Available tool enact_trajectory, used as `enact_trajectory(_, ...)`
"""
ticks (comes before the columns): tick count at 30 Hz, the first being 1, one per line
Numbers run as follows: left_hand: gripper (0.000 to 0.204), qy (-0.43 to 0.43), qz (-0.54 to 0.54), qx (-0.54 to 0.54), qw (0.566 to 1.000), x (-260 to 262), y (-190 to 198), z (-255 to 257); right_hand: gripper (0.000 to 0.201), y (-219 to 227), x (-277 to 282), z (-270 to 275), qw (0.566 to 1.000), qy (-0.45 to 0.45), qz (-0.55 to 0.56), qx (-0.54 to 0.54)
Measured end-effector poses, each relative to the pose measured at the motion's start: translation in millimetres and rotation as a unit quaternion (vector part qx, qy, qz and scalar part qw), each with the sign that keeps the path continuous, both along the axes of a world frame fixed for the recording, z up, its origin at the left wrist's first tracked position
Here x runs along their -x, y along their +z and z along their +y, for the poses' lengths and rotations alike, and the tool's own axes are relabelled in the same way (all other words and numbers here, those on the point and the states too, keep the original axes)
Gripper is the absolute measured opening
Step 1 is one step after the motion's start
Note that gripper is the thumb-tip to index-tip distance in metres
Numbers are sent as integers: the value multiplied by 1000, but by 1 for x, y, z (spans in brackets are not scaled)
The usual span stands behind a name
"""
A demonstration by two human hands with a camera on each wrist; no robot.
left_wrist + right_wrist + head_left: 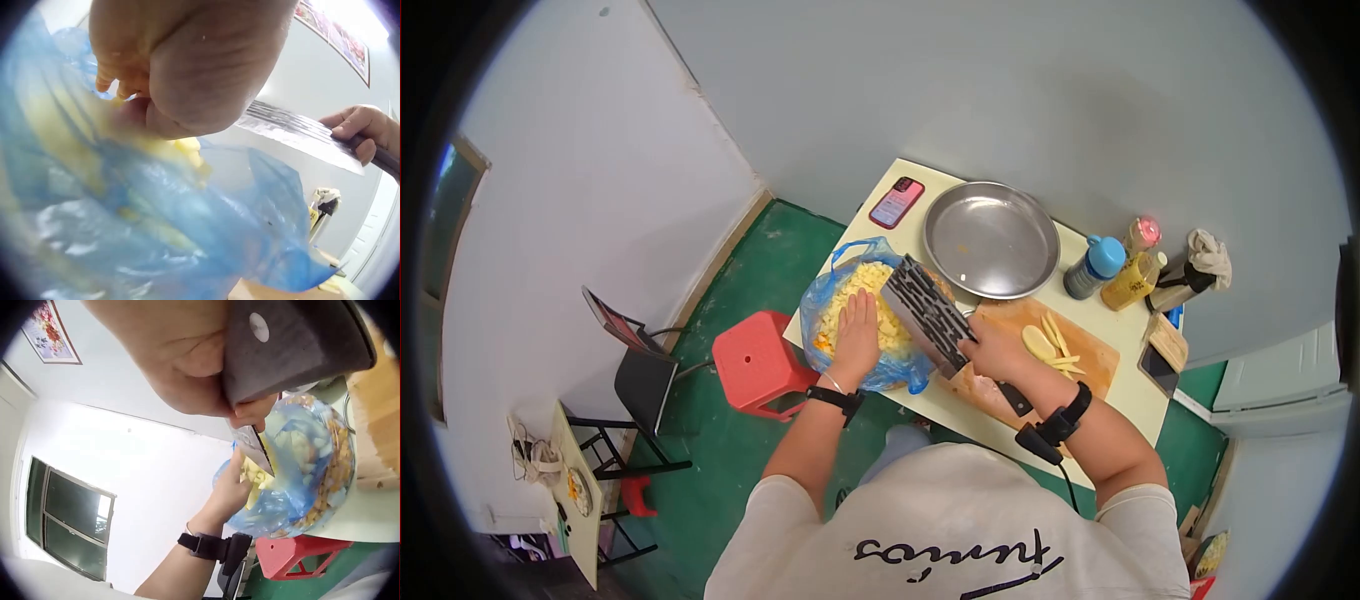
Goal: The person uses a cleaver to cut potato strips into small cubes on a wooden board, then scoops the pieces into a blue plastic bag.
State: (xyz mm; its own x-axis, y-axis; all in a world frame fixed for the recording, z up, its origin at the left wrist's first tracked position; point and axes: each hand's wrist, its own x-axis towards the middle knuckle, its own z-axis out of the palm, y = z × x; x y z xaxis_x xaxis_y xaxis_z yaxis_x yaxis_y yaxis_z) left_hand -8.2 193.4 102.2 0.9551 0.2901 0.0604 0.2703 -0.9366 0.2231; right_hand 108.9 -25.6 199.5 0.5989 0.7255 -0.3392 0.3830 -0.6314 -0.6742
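A broad knife with a dark patterned blade is gripped by its handle in the right hand, its blade over the right side of the blue plastic bag. Diced yellow pieces fill the bag. The left hand lies on them with fingers extended. In the left wrist view the left hand is over the bag, its fingertips partly hidden. The right wrist view has the knife blade beside the pieces, under the right hand.
A cutting board with a pale slice and several strips lies right of the bag. Behind are a round metal pan and a phone. Bottles stand at the back right. A red stool is left of the table.
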Motion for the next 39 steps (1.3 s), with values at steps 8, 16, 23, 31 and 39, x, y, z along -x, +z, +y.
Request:
enact_trajectory(8,44,-99,-158,87,979,-18,56,-50,25,9,-12,-100,966,-182,159,-91)
enact_trajectory(16,17,-283,69,253,922,-68,-73,-180,20,-44,20,-219,944,-305,90,-85)
enact_trajectory(23,12,-262,110,200,938,-74,-89,-195,21,-74,54,-289,918,-379,113,-23)
enact_trajectory(31,8,-140,-2,342,929,-124,-110,-233,17,-87,63,-313,897,-418,142,-30)
enact_trajectory(39,12,-136,39,250,958,-138,-105,-257,20,-86,71,-343,892,-430,133,-37)
